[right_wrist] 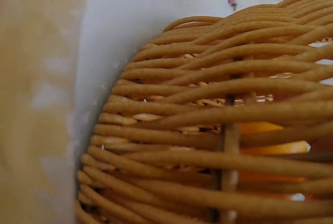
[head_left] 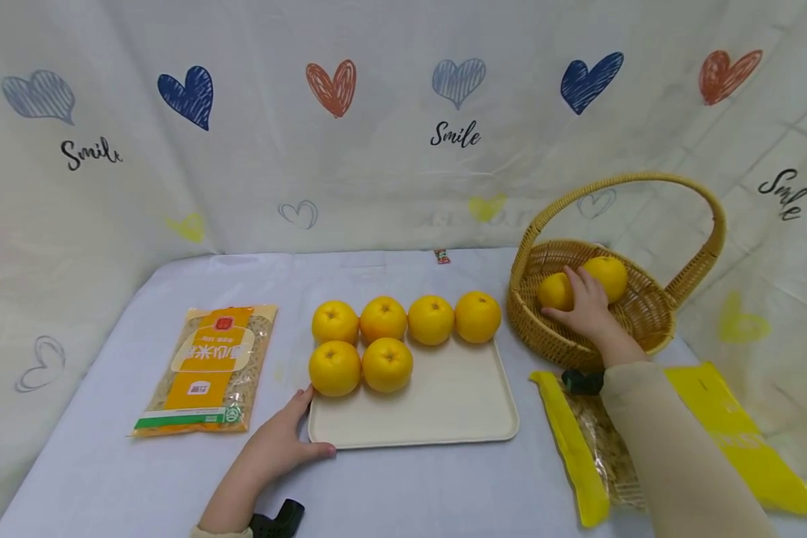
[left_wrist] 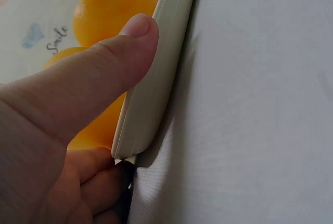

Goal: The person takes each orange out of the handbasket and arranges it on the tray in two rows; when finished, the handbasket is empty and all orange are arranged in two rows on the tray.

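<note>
In the head view, my right hand (head_left: 588,308) reaches into a wicker basket (head_left: 538,334) with a tall handle, its thumb and fingers around an orange (head_left: 554,292). A second orange (head_left: 608,278) lies beside it in the basket. My left hand (head_left: 279,444) holds the near left corner of a cream tray (head_left: 457,407). The left wrist view has the thumb (left_wrist: 132,42) over the tray's rim and the other fingers bent at its corner. Several oranges (head_left: 388,365) stand in two rows on the tray. Basket weave (right_wrist: 208,151) hides the right hand in the right wrist view.
Left of the tray lies a packaged bag (head_left: 208,370) with an orange label. Yellow packaging (head_left: 571,448) lies under the right forearm, with another yellow piece (head_left: 746,441) beyond it. A small red wrapper (head_left: 441,256) is at the table's back edge, before the heart-printed cloth (head_left: 383,172).
</note>
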Available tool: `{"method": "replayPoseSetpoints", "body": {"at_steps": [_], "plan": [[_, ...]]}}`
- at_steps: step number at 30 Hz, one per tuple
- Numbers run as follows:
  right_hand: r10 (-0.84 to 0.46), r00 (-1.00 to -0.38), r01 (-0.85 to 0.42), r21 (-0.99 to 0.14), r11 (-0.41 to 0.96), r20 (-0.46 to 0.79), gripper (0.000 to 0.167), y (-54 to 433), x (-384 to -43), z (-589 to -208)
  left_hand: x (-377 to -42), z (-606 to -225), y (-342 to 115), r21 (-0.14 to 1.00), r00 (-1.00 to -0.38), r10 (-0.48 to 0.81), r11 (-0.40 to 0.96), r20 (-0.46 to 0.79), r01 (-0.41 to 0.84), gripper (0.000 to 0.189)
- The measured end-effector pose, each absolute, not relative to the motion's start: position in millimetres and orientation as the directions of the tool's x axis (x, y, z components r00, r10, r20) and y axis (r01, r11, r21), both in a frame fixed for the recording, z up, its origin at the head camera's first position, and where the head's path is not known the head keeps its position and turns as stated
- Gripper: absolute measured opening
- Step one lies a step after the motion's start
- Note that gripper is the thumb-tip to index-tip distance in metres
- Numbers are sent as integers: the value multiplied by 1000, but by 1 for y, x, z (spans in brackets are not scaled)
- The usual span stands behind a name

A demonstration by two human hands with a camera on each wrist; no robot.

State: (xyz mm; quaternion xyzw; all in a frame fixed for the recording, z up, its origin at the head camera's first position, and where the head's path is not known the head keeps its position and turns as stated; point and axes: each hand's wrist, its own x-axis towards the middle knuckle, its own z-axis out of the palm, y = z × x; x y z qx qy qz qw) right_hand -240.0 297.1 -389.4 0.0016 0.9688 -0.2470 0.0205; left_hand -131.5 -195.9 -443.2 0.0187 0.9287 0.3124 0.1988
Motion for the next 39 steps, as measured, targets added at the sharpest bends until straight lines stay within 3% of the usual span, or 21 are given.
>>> {"method": "replayPoseSetpoints", "body": {"at_steps": [4,18,23,33,39], "plan": [[15,-996,56,-483,874,-89,93,299,-240,-394,-130,-444,-195,583,-919,162,808,-360,-85,118],[189,-979,200,-505,839,-75,75,299,-239,-397,-131,-443,-194,588,-924,173,806,-342,-67,117],[223,-971,237,-491,838,-87,76,302,-236,-398,-130,-444,-194,585,-917,169,807,-360,-81,117],[192,-974,97,-536,839,124,81,294,-220,-381,-131,-442,-193,568,-913,172,820,-371,-77,117],[187,-971,73,-566,821,146,93,279,-207,-359,-131,-441,-195,575,-916,164,814,-367,-84,117]]}}
